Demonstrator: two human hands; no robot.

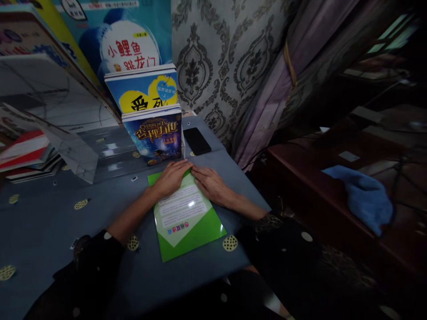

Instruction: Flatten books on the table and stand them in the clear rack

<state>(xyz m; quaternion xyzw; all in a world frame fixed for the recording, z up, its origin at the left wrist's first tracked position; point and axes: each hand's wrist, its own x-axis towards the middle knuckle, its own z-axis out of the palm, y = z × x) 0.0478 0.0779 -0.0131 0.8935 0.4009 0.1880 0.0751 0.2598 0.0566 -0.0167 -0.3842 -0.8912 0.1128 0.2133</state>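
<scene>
A thin green book (196, 242) lies on the table with its text side up, a pale panel of print in its middle. My left hand (171, 178) rests across the far part of the book, fingers stretched out toward its top edge. My right hand (211, 184) lies over the far right corner, its fingers extended, and the fingertips of both hands meet there. The hands hide the book's far edge. Just beyond them stands a dark blue book (160, 140) with gold lettering, at the front of an upright row.
Behind stand a yellow-and-blue book (116, 91) and a tall teal book (86, 33). A black phone (197, 141) lies right of the row. At left are a white book stand (75, 153) and stacked books (25, 153). A blue cloth (367, 200) lies on the reddish surface at right.
</scene>
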